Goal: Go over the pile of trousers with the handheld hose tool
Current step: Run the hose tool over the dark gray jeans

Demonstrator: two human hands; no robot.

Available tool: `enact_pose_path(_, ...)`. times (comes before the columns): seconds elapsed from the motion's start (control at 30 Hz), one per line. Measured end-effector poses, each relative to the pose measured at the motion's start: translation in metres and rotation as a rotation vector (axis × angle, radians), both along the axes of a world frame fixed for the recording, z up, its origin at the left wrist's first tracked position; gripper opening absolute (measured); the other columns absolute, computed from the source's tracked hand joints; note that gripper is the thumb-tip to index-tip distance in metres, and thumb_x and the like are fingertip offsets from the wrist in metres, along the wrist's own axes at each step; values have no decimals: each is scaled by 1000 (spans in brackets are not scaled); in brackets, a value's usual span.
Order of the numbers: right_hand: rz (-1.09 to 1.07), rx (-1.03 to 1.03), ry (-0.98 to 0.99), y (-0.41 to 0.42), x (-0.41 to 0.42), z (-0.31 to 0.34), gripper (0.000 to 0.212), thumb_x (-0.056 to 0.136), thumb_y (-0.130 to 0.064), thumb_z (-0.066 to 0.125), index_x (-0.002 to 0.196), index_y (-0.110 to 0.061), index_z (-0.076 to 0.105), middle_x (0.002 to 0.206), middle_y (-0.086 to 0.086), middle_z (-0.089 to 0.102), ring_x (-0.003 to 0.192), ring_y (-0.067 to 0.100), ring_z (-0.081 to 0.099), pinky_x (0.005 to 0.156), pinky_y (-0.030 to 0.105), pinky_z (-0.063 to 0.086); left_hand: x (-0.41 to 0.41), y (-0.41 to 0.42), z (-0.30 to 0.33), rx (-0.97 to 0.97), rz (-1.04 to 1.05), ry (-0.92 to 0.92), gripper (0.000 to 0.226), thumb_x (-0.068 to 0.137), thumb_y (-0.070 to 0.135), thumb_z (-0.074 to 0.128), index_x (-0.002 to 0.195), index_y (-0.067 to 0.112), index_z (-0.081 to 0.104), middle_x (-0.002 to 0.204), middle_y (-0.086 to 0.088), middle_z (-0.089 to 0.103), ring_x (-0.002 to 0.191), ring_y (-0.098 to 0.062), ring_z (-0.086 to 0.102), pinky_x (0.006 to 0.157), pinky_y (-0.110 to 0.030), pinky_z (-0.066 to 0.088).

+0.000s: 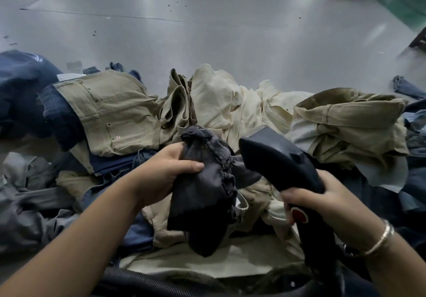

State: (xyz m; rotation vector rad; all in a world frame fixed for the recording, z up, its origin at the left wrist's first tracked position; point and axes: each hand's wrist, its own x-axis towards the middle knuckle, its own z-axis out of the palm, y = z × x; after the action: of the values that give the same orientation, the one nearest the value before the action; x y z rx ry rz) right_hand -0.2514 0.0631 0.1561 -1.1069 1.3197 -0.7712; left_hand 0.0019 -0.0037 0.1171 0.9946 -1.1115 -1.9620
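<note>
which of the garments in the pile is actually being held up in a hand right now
The dark grey garment, bunched in the left hand beside the hose tool. The khaki trousers and cream trousers lie loose in the pile, untouched.

Glossy grey floor (207, 31) reflects overhead light; green mat (401, 4) far right.

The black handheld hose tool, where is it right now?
In the head view, lower right: the black handheld hose tool is gripped by the right hand, its head beside the dark grey bunched trousers.
</note>
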Motion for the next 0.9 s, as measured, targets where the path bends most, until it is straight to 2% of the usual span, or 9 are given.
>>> enact_pose_path(0.07, 113, 14, 79, 5, 7, -4, 14, 60, -17, 77, 63, -10, 65, 50, 10, 60, 43, 17, 57, 43, 21, 43, -3, 3, 0, -13, -64, -13, 30, 71, -2, 56, 101, 1, 60, 87, -7, 73, 81, -16, 70, 69, -23, 55)
enact_pose_path(0.17, 184, -10, 164, 7, 17, -15, 16, 75, -4, 74, 71, -9, 60, 51, 2, 60, 44, 12, 58, 43, 20, 41, -4, 6, -1, -34, -124, -44, 29, 73, -1, 55, 101, 4, 60, 89, -5, 72, 85, -15, 69, 73, -24, 55)
enact_pose_path(0.27, 157, -48, 164, 7, 24, -16, 13, 66, -16, 71, 68, -12, 58, 49, 1, 57, 42, 10, 55, 41, 20, 40, -4, 9, 0, -83, -165, -123, 25, 82, -6, 58, 102, 8, 61, 92, 0, 73, 90, -14, 68, 78, -23, 54)
enact_pose_path(0.33, 125, -55, 137, 6, 26, -16, 14, 62, -19, 68, 69, -12, 59, 49, 1, 58, 42, 11, 55, 41, 20, 40, -5, 10, -1, -128, -207, -208, 28, 90, -10, 51, 108, 10, 60, 100, -2, 71, 97, -14, 66, 85, -25, 53)
enact_pose_path(0.5, 102, -102, 160, 6, 30, -19, 12, 62, -24, 69, 63, -15, 60, 49, 3, 60, 44, 14, 58, 44, 22, 42, -4, 11, 1, -203, -234, -339, 28, 93, -7, 50, 112, 11, 59, 108, -6, 67, 99, -8, 64, 89, -26, 53)
enact_pose_path(0.63, 51, -138, 64, 6, 38, -19, 4, 65, -25, 71, 65, -24, 67, 50, 4, 60, 46, 15, 58, 45, 24, 43, -3, 12, -2, -185, -254, -299, 30, 92, -9, 50, 107, 15, 60, 100, 3, 69, 95, -5, 64, 84, -22, 52)
enact_pose_path(0.77, -135, -102, -53, -1, 32, -12, 25, 57, -18, 82, 60, -7, 60, 48, 13, 55, 40, 20, 53, 42, 26, 44, -6, 16, -7, -119, -269, -227, 24, 87, -5, 54, 100, 13, 61, 94, 3, 72, 91, -7, 66, 83, -24, 54)
enact_pose_path(0.9, -62, -27, -66, -3, 14, 0, 23, 56, -12, 81, 55, -3, 59, 47, 18, 53, 38, 21, 53, 38, 21, 42, -6, 14, -8, -24, -183, -75, 30, 75, 0, 56, 104, 6, 61, 96, -3, 73, 91, -15, 69, 78, -24, 54)
